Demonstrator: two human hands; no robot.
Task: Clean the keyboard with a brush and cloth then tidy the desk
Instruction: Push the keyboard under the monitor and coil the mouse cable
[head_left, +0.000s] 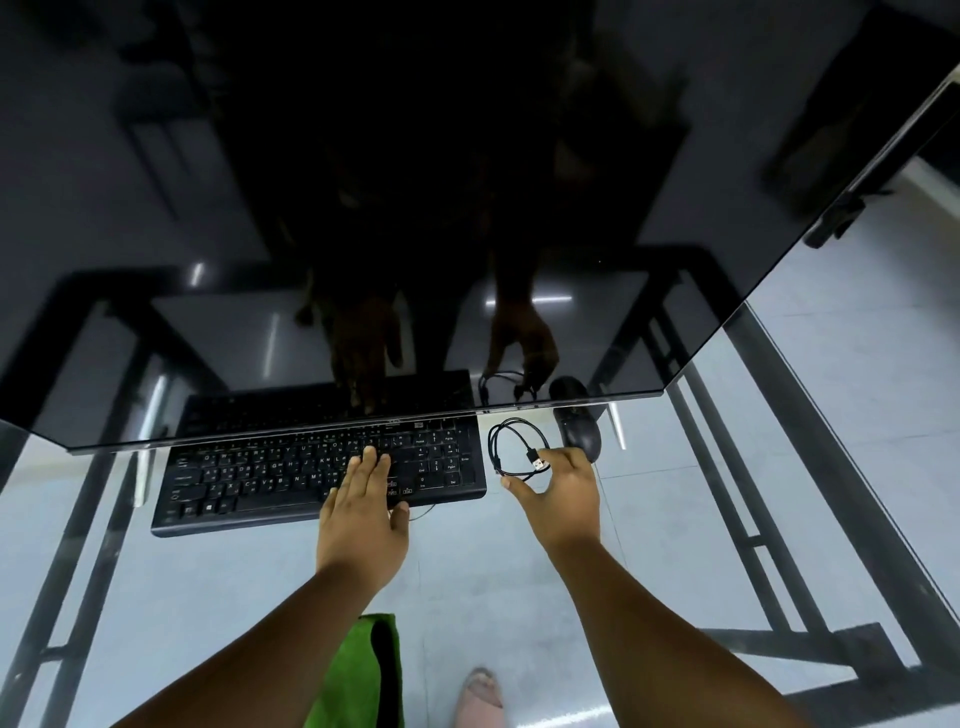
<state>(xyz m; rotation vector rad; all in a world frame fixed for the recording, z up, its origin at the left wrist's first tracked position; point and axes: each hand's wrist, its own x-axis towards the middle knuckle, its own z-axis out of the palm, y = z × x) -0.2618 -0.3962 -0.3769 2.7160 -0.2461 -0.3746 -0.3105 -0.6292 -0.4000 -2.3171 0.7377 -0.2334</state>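
A black keyboard (249, 478) lies on a glass desk (727, 519) under the lower edge of a dark monitor. My left hand (363, 514) rests flat on the keyboard's right half, fingers spread, holding nothing. Right of the keyboard lies a coiled black USB cable (511, 447). My right hand (563, 499) sits at the coil, fingers curled around its near side, with the USB plug (540, 461) just above the fingertips. A green cloth (358, 675) shows at the bottom between my forearms. No brush is in view.
A black mouse (582, 434) sits right of the cable, close to my right hand. The large dark monitor (467, 208) fills the upper view and overhangs the keyboard's far rows. Black desk frame bars (779, 467) and a tiled floor show through the glass. A foot (480, 696) shows below.
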